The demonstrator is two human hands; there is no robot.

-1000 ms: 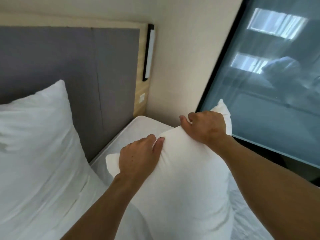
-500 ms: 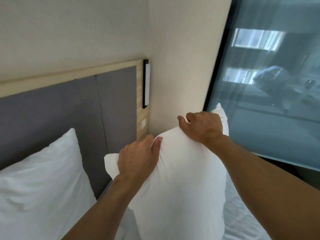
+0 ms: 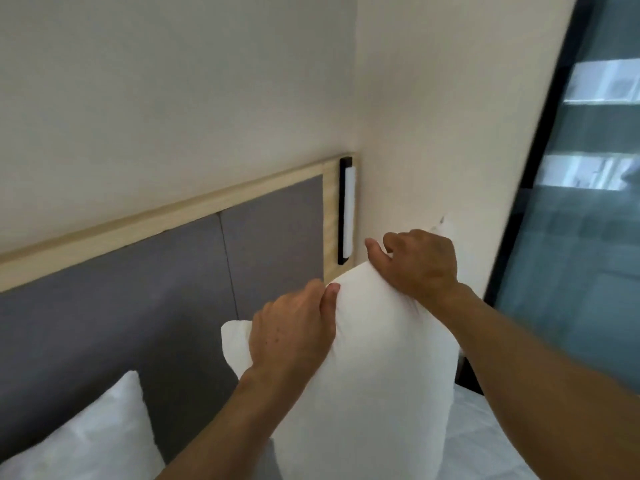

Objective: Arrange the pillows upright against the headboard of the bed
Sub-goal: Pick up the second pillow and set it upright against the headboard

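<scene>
Head cam, close, looks fwd/down at headboard (image 3: pixel 145 292) corner (single view).

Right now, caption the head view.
Both hands grip a plump white pillow before the grey padded, wood-framed headboard.

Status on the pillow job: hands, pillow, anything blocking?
Left hand and right hand both grip the held pillow by its top edge. Pillow upright, in front of the headboard. Second pillow propped left. Nothing blocking.
</scene>
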